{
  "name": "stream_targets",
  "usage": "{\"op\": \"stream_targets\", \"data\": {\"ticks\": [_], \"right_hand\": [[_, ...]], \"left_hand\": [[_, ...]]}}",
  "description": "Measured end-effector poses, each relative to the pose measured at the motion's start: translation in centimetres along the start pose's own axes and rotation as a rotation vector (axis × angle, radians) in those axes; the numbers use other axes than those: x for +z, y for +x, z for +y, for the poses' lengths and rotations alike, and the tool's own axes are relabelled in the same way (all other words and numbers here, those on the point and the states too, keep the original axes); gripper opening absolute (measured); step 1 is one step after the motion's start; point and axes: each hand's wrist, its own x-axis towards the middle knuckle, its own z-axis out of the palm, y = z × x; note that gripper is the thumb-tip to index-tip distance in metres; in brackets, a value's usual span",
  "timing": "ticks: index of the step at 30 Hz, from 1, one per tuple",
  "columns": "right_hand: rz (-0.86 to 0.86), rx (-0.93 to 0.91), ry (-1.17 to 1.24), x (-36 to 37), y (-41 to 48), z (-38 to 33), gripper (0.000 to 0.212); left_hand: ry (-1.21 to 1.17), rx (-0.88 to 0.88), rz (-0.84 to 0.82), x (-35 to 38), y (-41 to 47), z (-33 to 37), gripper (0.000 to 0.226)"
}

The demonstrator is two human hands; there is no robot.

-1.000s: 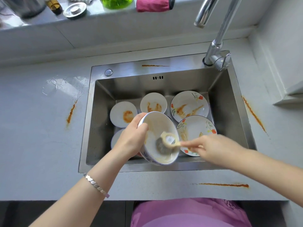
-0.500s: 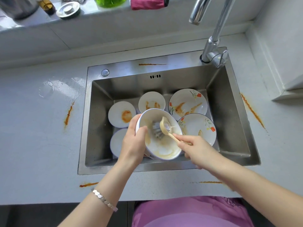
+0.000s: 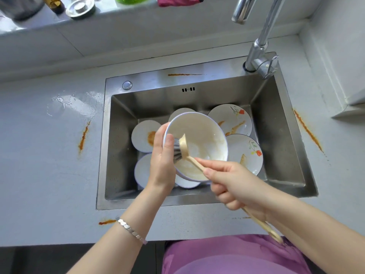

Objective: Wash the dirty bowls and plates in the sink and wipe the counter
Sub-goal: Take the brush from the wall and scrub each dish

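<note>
Brush (image 3: 180,148) now at bowl's (image 3: 205,143) left wall

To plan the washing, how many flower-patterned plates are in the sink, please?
2: back-right plate; front plate just nearer, partly behind the held bowl. More may be hidden.

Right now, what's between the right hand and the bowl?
Head view: only the brush, its handle running from the right hand into the bowl, bristles at the left wall.

sink (image 3: 280,135) floor crowded with plates (image 3: 233,119), right side free, faucet (image 3: 258,44) overhead
</note>
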Motion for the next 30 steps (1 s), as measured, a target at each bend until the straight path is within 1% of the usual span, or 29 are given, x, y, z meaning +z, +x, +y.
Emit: {"op": "stream_targets", "data": {"ticks": [3,8,10,13,14,16,18,20,22,24,26,28,30], "right_hand": [[0.043,0.01,0.098,-0.3,0.5,-0.4,0.03],[-0.013,0.042,0.004,0.5,-0.5,0.7,0.029],[-0.022,0.046,0.01,0.1,-0.2,0.5,0.029],[-0.001,0.031,0.014,-0.3,0.1,0.1,0.029],[-0.007,0.026,-0.016,-0.2,0.0,0.3,0.029],[-0.036,0.036,-0.127,-0.1,-0.6,1.1,0.029],[-0.052,0.027,-0.283,-0.7,-0.8,1.4,0.032],[-0.06,-0.043,-0.488,-1.7,-0.4,1.2,0.035],[-0.049,-0.153,-0.657,-2.2,0.2,1.0,0.037],[0.038,-0.279,-0.791,-2.2,0.7,1.4,0.039],[0.175,-0.382,-0.942,-2.4,1.5,1.8,0.04],[0.265,-0.446,-1.124,-3.1,2.1,1.3,0.042],[0.319,-0.5,-1.376,-3.9,2.5,0.7,0.045]], "left_hand": [[-0.018,-0.02,-0.054,0.6,-1.0,-0.5,0.036],[-0.078,-0.065,0.012,0.0,-0.3,-0.9,0.036],[-0.088,-0.065,-0.016,0.0,-0.3,-0.9,0.039],[-0.091,-0.101,-0.058,0.3,-0.6,-0.8,0.051],[-0.096,-0.128,-0.054,0.2,-0.6,-0.8,0.05],[-0.089,-0.193,-0.03,-0.2,-0.4,-0.8,0.04],[-0.084,-0.271,-0.044,-0.9,-0.2,-0.9,0.032],[-0.076,-0.403,-0.081,-1.1,-0.4,-1.0,0.027],[-0.048,-0.521,-0.111,-1.1,-0.5,-1.1,0.028],[-0.011,-0.562,-0.14,-1.1,-0.5,-0.8,0.023],[0.052,-0.578,-0.183,-1.0,-0.5,-0.3,0.019],[0.059,-0.618,-0.211,-1.1,-0.6,0.0,0.02],[0.082,-0.631,-0.232,-1.3,-0.7,0.4,0.026]]}}
